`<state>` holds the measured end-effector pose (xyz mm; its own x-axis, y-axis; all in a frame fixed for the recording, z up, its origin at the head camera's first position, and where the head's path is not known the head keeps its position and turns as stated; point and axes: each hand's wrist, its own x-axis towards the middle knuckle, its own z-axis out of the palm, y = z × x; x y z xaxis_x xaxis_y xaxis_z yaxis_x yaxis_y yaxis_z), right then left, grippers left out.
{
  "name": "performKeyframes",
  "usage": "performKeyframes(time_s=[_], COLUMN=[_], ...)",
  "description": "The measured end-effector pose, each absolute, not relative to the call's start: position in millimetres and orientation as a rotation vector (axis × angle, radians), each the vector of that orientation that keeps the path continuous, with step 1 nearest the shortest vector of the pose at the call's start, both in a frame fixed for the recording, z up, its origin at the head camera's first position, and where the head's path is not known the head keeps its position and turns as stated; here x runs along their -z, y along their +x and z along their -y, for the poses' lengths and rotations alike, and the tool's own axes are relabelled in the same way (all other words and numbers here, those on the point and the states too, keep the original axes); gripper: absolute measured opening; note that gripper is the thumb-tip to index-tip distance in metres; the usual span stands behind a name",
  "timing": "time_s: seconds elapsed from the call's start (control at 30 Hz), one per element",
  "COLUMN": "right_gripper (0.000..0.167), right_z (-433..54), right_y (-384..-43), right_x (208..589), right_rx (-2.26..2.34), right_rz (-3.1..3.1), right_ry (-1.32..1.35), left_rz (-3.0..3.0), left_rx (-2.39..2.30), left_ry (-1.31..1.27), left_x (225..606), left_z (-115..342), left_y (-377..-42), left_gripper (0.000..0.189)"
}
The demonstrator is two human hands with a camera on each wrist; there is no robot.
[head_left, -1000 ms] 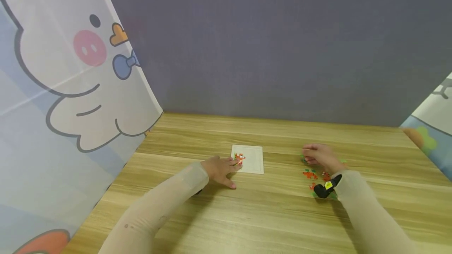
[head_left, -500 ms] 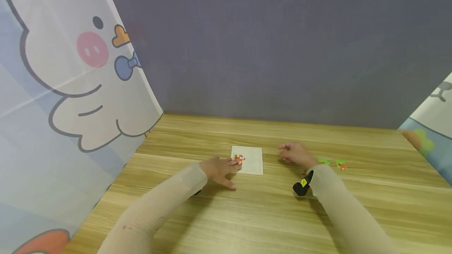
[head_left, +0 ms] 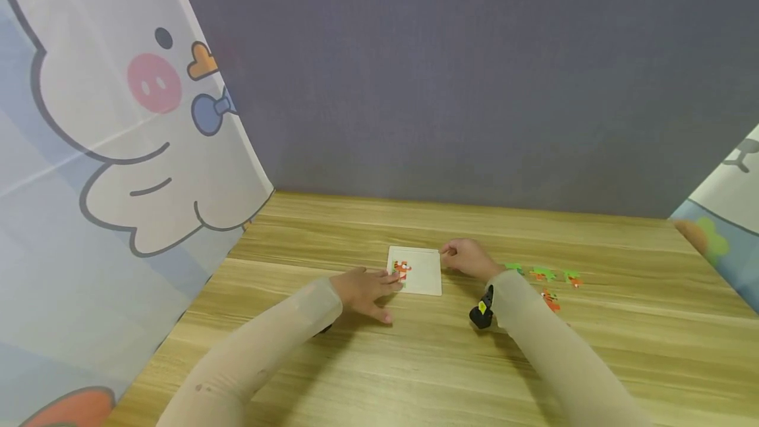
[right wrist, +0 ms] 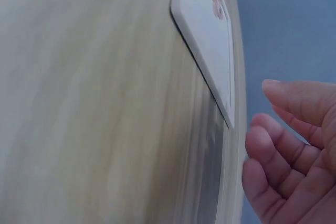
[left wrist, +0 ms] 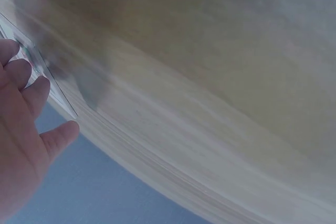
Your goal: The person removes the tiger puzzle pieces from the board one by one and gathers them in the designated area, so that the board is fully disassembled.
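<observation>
A small white square puzzle tray (head_left: 427, 277) lies on the wooden table, with an orange tiger picture piece (head_left: 402, 266) at its left side. My left hand (head_left: 363, 291) lies with spread fingers over the tray's left edge, its fingertips resting on the picture part. At the tray's upper right corner is my right hand (head_left: 471, 259), thumb and fingers bent toward each other. In the right wrist view, a gap shows between thumb and fingers of the right hand (right wrist: 294, 150), and no piece can be made out there; the head view is too small to settle it.
Several green and orange puzzle pieces (head_left: 543, 273) lie right of the right wrist; the right forearm may cover others. A grey panel (head_left: 450, 84) stands behind the table (head_left: 415, 361). A cartoon-printed cloth (head_left: 196, 150) hangs at the left.
My right hand has moved left from the loose pieces to the tray's right edge, uncovering several pieces. The left hand has stayed at the tray with barely any shift.
</observation>
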<state>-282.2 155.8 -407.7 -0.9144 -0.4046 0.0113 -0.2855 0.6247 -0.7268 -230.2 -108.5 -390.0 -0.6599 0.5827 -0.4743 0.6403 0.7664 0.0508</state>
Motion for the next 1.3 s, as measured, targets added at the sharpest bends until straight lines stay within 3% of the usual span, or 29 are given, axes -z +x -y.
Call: performKeyframes(time_s=[0.47,1.3], right_gripper=[0.016,0.01], right_z=[-124,-91], right_y=[-285,-283], right_x=[407,415], right_rx=[0.883,0.841], right_rz=[-2.831,-2.785], right_ry=[-0.777,-0.719], left_rz=[-2.49,-2.497], left_rx=[0.21,0.229], left_ry=[0.927,0.918], left_x=[391,395], left_z=[108,108], left_y=[-230,-230], left_gripper=[0.082,0.083])
